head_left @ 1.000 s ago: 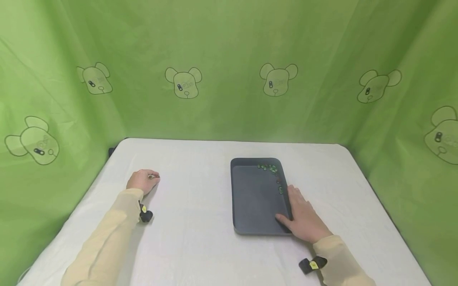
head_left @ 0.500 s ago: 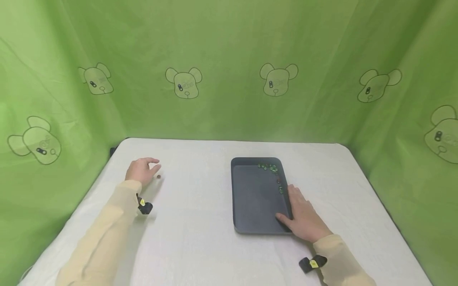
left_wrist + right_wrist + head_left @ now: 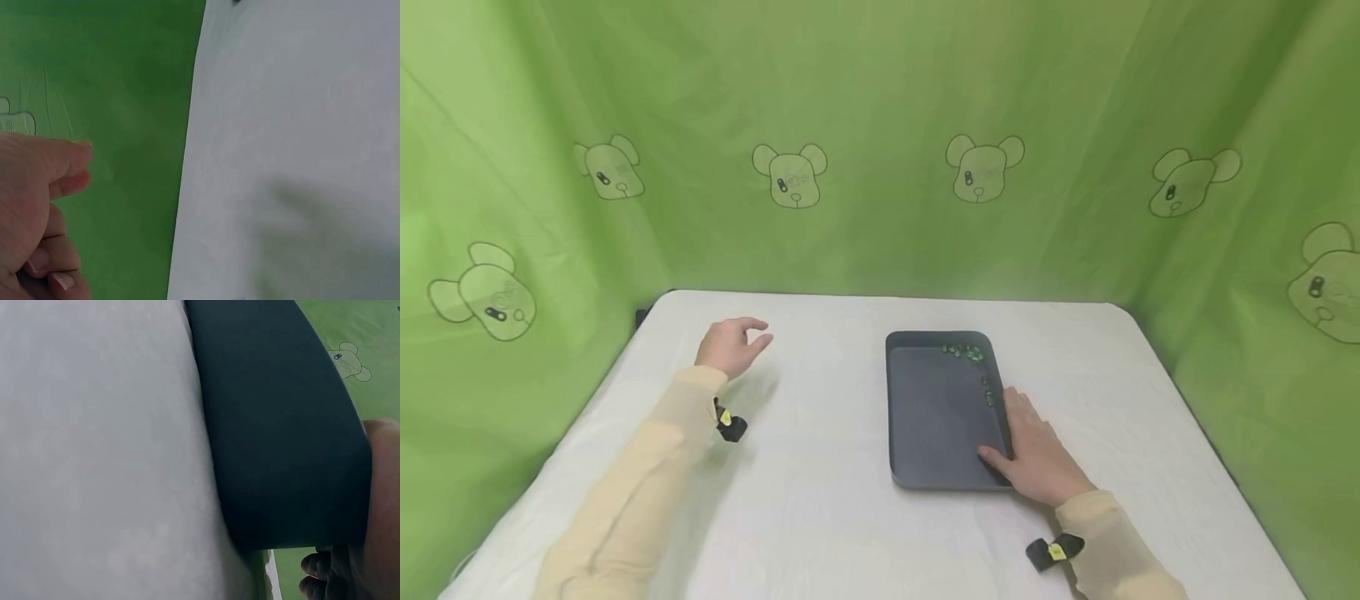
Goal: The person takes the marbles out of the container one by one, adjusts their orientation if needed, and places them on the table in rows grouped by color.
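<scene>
In the head view my left hand (image 3: 730,346) is raised over the left part of the table, thumb and index finger apart with nothing visible between them. Its other fingers curl inward in the left wrist view, where the palm is mostly hidden. On the right stands a dark grey rectangular tray (image 3: 936,425). Small shiny green beads (image 3: 974,354) and a few reddish-brown ones lie along its far right corner and right wall. My right hand (image 3: 1041,458) holds the tray's right side, thumb over the rim and fingers straight along the outer wall.
A white cloth (image 3: 805,467) covers the table. Green curtains (image 3: 880,83) printed with bear heads close off the back and both sides. Each sleeve bears a small black wrist camera (image 3: 730,425).
My left hand has parted its thumb and index finger, risen and shifted right and away. The small brown bead seen beside it half a second ago is no longer visible. My right hand stays put.
</scene>
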{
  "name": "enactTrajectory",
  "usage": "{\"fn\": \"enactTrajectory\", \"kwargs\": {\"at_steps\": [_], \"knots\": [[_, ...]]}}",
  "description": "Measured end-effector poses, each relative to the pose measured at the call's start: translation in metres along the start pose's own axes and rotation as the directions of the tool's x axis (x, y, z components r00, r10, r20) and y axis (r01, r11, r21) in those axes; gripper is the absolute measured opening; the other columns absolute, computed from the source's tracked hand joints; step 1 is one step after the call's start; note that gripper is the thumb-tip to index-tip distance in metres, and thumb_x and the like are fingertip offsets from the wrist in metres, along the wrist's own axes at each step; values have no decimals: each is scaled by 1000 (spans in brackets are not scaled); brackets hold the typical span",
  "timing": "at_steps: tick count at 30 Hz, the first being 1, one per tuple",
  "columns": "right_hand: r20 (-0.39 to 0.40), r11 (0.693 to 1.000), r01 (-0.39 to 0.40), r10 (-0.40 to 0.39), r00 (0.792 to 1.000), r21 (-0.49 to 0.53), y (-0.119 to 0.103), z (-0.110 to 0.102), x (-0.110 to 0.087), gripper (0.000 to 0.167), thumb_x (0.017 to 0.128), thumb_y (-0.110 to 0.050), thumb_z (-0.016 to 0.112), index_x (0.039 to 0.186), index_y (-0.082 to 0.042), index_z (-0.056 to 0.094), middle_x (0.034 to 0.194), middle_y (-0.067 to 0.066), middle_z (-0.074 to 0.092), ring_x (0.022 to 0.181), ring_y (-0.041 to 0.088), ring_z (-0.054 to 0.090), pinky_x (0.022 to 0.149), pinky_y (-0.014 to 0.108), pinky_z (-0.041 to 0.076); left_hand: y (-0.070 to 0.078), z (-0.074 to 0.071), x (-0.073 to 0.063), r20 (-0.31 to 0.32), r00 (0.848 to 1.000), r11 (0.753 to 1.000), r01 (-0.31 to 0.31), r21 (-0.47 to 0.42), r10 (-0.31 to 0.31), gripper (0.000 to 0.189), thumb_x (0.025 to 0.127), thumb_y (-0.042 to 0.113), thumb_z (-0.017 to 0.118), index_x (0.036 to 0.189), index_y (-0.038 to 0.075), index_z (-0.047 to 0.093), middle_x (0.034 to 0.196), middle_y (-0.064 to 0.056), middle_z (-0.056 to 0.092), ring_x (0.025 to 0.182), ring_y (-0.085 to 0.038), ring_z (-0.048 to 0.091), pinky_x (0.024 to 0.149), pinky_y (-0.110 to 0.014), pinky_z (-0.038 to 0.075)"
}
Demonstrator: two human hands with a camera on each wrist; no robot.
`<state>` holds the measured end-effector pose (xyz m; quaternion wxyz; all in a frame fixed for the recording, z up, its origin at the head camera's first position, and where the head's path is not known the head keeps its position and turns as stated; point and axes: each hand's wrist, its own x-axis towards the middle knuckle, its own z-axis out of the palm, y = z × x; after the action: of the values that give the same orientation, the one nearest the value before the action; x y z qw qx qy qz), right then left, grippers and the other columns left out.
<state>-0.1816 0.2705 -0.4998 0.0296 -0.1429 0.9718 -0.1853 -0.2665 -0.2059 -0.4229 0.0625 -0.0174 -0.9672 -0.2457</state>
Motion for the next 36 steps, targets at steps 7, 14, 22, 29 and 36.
{"fn": "enactTrajectory", "kwargs": {"at_steps": [7, 14, 22, 29, 36], "knots": [[-6, 1000, 3, -3, 1000, 9, 0, -1, 0, 99, 90, -45, 62, 151, 3, 0, 157, 26, 9, 143, 43, 11, 109, 63, 17, 29, 15, 3, 23, 998, 998, -53, -34, 54, 33, 92, 33, 64, 117, 11, 69, 70, -3, 57, 64, -18, 49, 58, -32, 40], [-15, 1000, -1, 2, 1000, 8, 0, 1, 0, 100, 89, -45, 62, 151, 3, 1, 157, 26, 10, 143, 43, 11, 110, 62, 17, 52, 36, 6, 28, 996, 995, -87, -48, 88, 32, 92, 34, 65, 115, 13, 70, 69, -2, 57, 64, -17, 50, 59, -31, 41], [-23, 1000, 3, -3, 1000, 0, 2, 2, 0, 100, 90, -46, 62, 151, 3, 2, 157, 26, 10, 143, 43, 11, 110, 62, 18, 80, 53, 8, 30, 989, 986, -142, -84, 145, 30, 91, 33, 67, 113, 13, 71, 68, 1, 56, 63, -14, 50, 58, -29, 42], [-17, 1000, 1, -1, 1000, -6, 3, 3, -1, 101, 89, -47, 62, 152, 3, 1, 157, 26, 10, 143, 43, 11, 110, 61, 18, 109, 67, 12, 53, 979, 977, -190, -95, 195, 29, 91, 33, 66, 113, 14, 71, 69, 3, 57, 64, -12, 51, 59, -28, 43], [-20, 1000, -2, 2, 1000, -4, 1, 2, -1, 100, 89, -46, 62, 152, 2, 0, 157, 26, 9, 143, 42, 11, 110, 60, 18, 141, 82, 15, 104, 965, 966, -231, -112, 243, 31, 92, 36, 64, 115, 15, 70, 67, 1, 59, 61, -12, 50, 57, -28, 44]]}}
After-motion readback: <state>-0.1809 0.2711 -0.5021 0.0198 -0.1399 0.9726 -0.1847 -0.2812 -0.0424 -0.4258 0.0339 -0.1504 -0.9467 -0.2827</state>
